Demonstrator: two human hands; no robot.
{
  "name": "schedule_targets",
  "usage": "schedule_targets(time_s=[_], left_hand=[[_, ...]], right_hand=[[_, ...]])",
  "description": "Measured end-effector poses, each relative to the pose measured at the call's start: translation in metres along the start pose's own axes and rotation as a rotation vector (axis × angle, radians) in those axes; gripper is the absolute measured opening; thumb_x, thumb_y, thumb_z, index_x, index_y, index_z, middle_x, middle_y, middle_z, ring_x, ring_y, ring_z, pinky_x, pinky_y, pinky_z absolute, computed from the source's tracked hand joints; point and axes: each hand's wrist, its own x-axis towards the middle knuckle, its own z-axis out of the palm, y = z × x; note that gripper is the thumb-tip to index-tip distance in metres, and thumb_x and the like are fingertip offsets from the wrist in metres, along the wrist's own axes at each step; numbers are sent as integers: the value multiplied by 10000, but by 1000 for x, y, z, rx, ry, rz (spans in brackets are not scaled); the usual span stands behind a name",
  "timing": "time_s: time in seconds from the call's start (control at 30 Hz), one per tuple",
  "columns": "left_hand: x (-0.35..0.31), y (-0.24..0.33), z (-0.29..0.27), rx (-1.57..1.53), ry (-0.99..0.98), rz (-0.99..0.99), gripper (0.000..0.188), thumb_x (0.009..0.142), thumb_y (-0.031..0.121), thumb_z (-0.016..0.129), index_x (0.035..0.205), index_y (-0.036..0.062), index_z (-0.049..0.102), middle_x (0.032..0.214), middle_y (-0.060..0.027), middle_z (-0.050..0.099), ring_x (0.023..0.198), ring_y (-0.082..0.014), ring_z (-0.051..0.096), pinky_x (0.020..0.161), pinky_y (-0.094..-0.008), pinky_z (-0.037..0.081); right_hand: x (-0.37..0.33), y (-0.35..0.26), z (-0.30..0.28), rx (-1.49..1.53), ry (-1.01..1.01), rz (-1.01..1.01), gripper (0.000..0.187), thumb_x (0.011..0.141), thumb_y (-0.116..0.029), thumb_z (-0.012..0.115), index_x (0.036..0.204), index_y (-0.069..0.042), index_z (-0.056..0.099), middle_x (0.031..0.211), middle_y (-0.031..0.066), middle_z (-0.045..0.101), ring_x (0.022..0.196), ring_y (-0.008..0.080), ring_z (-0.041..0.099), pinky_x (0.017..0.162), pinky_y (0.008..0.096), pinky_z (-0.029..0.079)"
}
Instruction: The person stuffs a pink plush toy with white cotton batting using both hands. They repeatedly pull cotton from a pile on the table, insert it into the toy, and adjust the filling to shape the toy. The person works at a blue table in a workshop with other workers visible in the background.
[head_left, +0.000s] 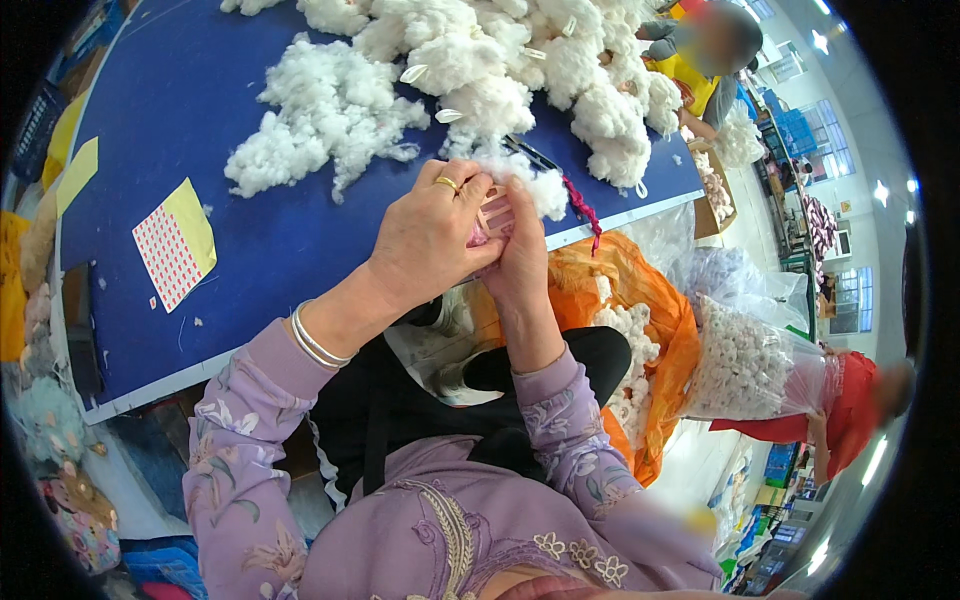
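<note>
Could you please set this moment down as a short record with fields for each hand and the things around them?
left hand: closed over a small pink item, gold ring on one finger, silver bangles at the wrist
right hand: grips the same pink item from below
white stuffing: heaped on the blue table, a tuft at the fingertips
sticker sheet: flat on the table, left of the hands
orange bag: beside the lap, holding white pieces
clear bag: full of white pieces, to the right
</note>
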Motion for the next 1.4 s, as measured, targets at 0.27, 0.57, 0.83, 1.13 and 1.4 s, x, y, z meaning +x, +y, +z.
schedule_targets(time_s=[0.27, 0.57, 0.83, 1.13, 1.4], left_hand=[[6, 1, 2, -9, -3, 31, 481, 653, 198, 796, 1064, 16, 625, 1104, -97, 599, 990, -292, 585, 809, -363, 534], [10, -3, 5, -19, -57, 52, 495, 663, 215, 808, 1078, 19, 622, 1088, -94, 577, 976, -286, 579, 805, -360, 531], [11, -14, 6, -69, -87, 21, 496, 679, 223, 807, 1084, 10, 617, 1080, -107, 575, 977, -290, 582, 811, -368, 522], [9, -15, 3, -114, -11, 5, 490, 670, 224, 822, 1058, 22, 603, 1084, -126, 577, 970, -302, 584, 827, -378, 514], [9, -16, 4, -230, -17, -2, 489, 707, 177, 808, 1096, 29, 551, 1155, -140, 552, 1068, -297, 544, 926, -385, 462]], right_hand=[[4, -1, -11, 102, -75, 43, 311, 963, -299, 553, 1086, -15, 590, 971, 74, 648, 833, 166, 655, 696, 306, 542], [9, -2, -14, 91, -28, 30, 289, 933, -256, 607, 1090, -14, 595, 955, 69, 650, 806, 152, 660, 681, 304, 553], [10, -7, -7, 6, 9, 70, 317, 959, -303, 585, 1078, -10, 599, 949, 81, 657, 793, 167, 667, 674, 310, 560], [14, -5, -9, 136, 7, 145, 332, 1016, -320, 444, 1100, -32, 583, 1007, 105, 663, 877, 202, 668, 769, 341, 561], [18, -5, -16, 186, -63, 174, 346, 1024, -312, 412, 1158, -37, 574, 1075, 116, 663, 953, 223, 662, 837, 365, 553]])
